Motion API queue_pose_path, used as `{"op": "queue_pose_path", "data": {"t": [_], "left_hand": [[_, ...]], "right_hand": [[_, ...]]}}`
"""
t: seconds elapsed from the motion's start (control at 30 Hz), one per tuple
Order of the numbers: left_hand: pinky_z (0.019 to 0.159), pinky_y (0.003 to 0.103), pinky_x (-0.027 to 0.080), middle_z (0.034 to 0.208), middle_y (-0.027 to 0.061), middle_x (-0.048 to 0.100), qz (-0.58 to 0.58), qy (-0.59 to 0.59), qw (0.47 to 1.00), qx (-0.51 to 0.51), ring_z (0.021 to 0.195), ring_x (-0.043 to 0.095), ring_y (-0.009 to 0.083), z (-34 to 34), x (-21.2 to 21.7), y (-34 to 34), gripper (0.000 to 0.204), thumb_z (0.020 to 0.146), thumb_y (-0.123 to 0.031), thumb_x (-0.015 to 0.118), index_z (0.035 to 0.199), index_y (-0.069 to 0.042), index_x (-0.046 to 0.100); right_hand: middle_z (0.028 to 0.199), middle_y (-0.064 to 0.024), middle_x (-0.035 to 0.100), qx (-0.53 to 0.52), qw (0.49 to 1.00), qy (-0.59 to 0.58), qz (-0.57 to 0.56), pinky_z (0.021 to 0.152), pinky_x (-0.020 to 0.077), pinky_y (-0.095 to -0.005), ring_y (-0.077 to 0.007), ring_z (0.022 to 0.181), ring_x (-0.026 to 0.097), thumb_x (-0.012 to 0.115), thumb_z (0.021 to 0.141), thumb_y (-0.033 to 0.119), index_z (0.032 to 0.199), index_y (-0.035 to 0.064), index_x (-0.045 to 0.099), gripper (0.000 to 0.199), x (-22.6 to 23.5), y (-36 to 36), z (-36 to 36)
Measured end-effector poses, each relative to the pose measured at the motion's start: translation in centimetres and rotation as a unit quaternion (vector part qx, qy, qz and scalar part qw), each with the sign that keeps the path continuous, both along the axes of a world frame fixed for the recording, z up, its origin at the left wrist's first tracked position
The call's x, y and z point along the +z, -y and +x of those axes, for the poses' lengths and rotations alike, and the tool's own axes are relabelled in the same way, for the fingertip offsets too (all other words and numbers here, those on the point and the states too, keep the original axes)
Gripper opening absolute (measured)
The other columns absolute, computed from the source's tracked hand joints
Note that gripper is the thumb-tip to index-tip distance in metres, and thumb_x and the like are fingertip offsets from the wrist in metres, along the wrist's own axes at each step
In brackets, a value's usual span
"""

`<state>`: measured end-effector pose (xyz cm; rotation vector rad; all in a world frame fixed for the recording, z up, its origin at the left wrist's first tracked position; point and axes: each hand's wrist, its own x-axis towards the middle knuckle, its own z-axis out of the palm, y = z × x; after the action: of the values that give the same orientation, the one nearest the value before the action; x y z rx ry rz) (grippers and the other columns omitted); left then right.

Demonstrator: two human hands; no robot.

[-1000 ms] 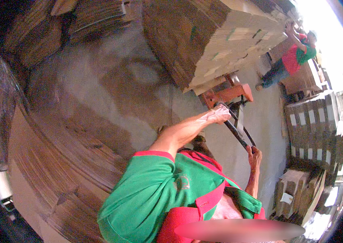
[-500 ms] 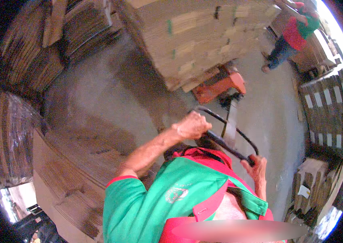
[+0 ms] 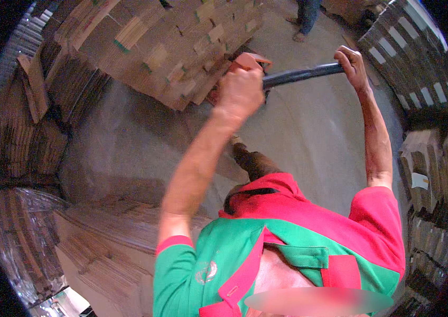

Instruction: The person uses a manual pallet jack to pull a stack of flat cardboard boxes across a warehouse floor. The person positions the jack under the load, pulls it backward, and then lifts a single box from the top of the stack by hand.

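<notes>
Both arms reach forward to a black pallet jack handle (image 3: 303,75), which runs roughly level between my fists. My left hand (image 3: 241,91) is wrapped round its left end. At the other end, my right hand (image 3: 353,66) has its fingers curled over the bar. Behind my left hand shows a bit of the orange pallet jack body (image 3: 249,59), the rest covered by hand and handle. Beyond it rises a tall load of bundled flat cardboard (image 3: 166,47).
Bundled cardboard stands at the left (image 3: 18,140), and a lower cardboard stack (image 3: 113,248) lies at near left. Dark wrapped stacks with pale labels (image 3: 409,58) line the right. A co-worker's legs (image 3: 307,18) stand on the concrete floor (image 3: 308,127) at the far side.
My hands have moved forward, away from my body, with the handle raised from near my chest. The view has turned, so the cardboard load sits farther left and the co-worker shows only as legs.
</notes>
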<state>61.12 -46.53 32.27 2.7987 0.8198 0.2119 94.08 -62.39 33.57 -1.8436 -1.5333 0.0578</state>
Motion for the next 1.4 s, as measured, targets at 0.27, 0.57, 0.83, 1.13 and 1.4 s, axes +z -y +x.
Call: {"op": "queue_pose_path", "data": {"t": [0.27,0.57,0.83,1.13,1.4], "left_hand": [[0.078,0.047,0.060,0.090,0.0207,0.075,0.020,0.007,0.997,0.077,0.088,0.075,0.0355,-8.5,2.7,4.2,0.017,0.081,-0.018,0.072,0.091,-0.005,0.076],[0.082,0.049,0.058,0.091,0.0216,0.074,-0.042,-0.118,0.979,0.158,0.090,0.073,0.0383,-5.8,-4.6,23.4,0.031,0.077,-0.034,0.080,0.092,-0.008,0.078],[0.081,0.049,0.059,0.094,0.0207,0.074,0.046,-0.093,0.978,0.183,0.093,0.072,0.0392,-2.8,-16.7,37.1,0.017,0.077,-0.018,0.073,0.090,-0.007,0.076],[0.080,0.052,0.058,0.093,0.0238,0.073,0.024,-0.040,0.972,0.230,0.088,0.071,0.0428,-1.4,-16.7,43.5,0.026,0.076,-0.008,0.064,0.099,-0.009,0.076],[0.073,0.050,0.060,0.083,0.0238,0.072,-0.059,-0.080,0.967,0.236,0.081,0.073,0.0409,-2.1,-13.0,50.0,0.014,0.074,-0.006,0.065,0.084,-0.006,0.074]], "right_hand": [[0.090,-0.0192,0.071,0.028,0.966,0.098,-0.237,0.075,0.0530,-0.0460,-0.0333,0.082,0.070,0.044,0.102,0.050,0.099,0.0062,0.073,0.053,5.4,1.0,-8.9],[0.072,-0.0186,0.069,0.158,0.930,0.192,-0.270,0.069,0.0523,-0.0464,-0.0357,0.072,0.069,0.053,0.087,0.078,0.095,0.0082,0.079,0.074,-1.4,17.3,-7.0],[0.073,-0.0177,0.070,0.189,0.923,0.232,-0.242,0.073,0.0527,-0.0475,-0.0343,0.076,0.070,0.055,0.080,0.084,0.093,0.0076,0.079,0.081,-13.0,26.4,-4.4],[0.054,-0.0189,0.058,0.228,0.944,0.166,-0.169,0.060,0.0477,-0.0481,-0.0346,0.058,0.063,0.058,0.082,0.080,0.075,0.0022,0.075,0.080,-12.9,32.1,-1.4],[0.056,-0.0209,0.058,0.261,0.930,0.119,-0.231,0.059,0.0486,-0.0489,-0.0397,0.058,0.062,0.067,0.079,0.074,0.067,0.0026,0.069,0.072,-10.9,37.5,-2.2]]}}
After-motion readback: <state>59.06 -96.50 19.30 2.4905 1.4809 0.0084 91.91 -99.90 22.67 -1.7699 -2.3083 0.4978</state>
